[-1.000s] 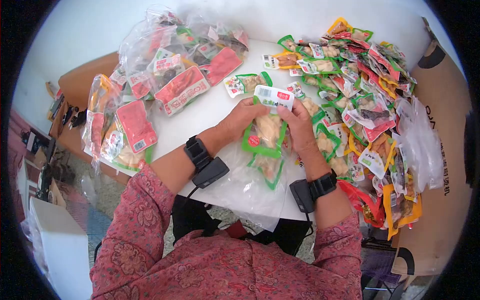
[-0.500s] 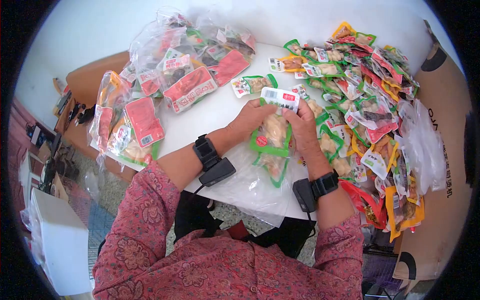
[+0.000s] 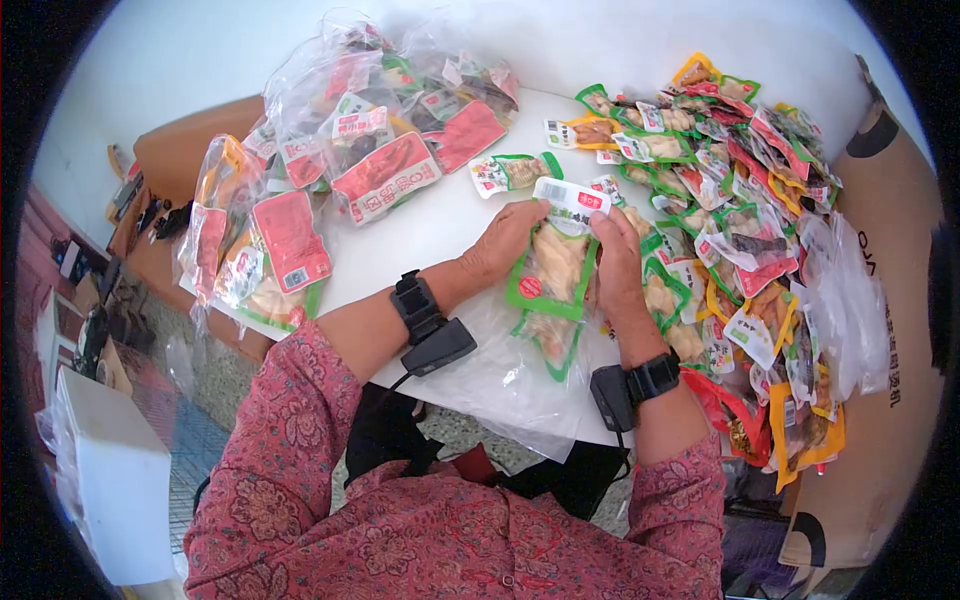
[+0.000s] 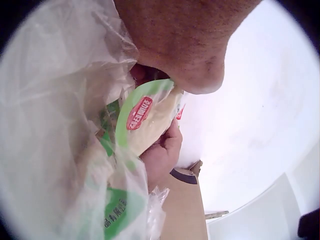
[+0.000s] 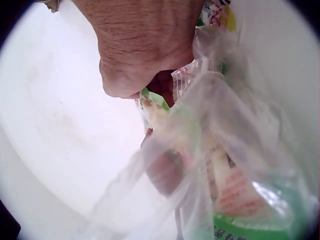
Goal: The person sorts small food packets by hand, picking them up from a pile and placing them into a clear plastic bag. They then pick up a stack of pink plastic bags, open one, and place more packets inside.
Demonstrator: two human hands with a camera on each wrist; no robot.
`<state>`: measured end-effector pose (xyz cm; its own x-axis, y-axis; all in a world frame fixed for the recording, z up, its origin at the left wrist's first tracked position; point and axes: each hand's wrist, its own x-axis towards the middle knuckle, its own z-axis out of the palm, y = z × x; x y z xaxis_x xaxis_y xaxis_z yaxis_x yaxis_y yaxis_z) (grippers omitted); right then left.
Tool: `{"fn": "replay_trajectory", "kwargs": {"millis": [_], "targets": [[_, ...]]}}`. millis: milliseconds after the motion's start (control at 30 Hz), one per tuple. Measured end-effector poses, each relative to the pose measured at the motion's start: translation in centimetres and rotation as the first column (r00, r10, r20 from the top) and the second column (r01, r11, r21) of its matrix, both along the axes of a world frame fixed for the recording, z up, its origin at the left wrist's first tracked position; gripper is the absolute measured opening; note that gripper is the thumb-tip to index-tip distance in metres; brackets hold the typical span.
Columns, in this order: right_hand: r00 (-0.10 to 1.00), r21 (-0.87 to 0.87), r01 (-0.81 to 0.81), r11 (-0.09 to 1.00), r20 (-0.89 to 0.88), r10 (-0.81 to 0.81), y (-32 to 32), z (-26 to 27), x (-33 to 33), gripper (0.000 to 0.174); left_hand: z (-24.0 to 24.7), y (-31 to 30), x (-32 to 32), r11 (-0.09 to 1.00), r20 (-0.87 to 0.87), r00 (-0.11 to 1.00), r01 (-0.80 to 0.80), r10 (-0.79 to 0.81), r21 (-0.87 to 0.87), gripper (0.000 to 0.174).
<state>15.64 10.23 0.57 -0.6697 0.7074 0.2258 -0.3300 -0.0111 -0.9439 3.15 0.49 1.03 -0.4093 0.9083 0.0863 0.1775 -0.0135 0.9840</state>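
Observation:
A green-edged vacuum food packet (image 3: 556,262) with pale pieces inside is held upright, its white printed top toward the far side. My left hand (image 3: 503,243) pinches its upper left edge, and my right hand (image 3: 618,268) grips the upper right with the thumb in front. Below it, a second green-edged packet (image 3: 548,335) lies over a clear plastic bag (image 3: 490,385) at the table's near edge. From the left wrist, the held packet (image 4: 150,117) shows a red oval label between the two hands. In the right wrist view the clear bag (image 5: 200,130) covers much of the packets.
Loose food packets (image 3: 740,200) are heaped on the right of the white table (image 3: 400,260), beside crumpled clear bags (image 3: 845,300) and a cardboard box (image 3: 870,440). Filled clear bags (image 3: 385,130) stand at the back left. One green-edged packet (image 3: 515,173) lies beyond the hands.
My thumbs have drawn apart toward the packet's two sides, uncovering more of its printed top and front. The whole scene has shifted slightly to the right in view.

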Motion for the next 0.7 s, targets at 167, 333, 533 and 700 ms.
{"fn": "replay_trajectory", "kwargs": {"millis": [167,333,533,700], "targets": [[0.999,-0.015,0.053,0.998,-0.011,-0.053,0.6,-0.7,-0.2,0.025,-0.1,0.3,0.7,0.983,0.43,0.896,0.035,-0.111,0.182,0.038],[0.995,0.039,0.078,0.996,-0.068,-0.076,1.3,-0.9,0.0,0.026,-1.6,1.1,-0.2,0.984,0.415,0.899,0.079,-0.139,0.157,0.034],[0.99,0.133,0.141,0.981,-0.019,-0.14,1.6,-1.1,0.0,0.026,-1.0,0.3,0.0,0.987,0.255,0.957,0.111,-0.139,0.12,0.027],[0.991,0.076,0.134,0.988,-0.019,-0.133,1.3,-0.6,0.1,0.026,-1.3,0.3,-0.2,0.988,0.142,0.983,0.101,-0.117,0.113,0.027]]}}
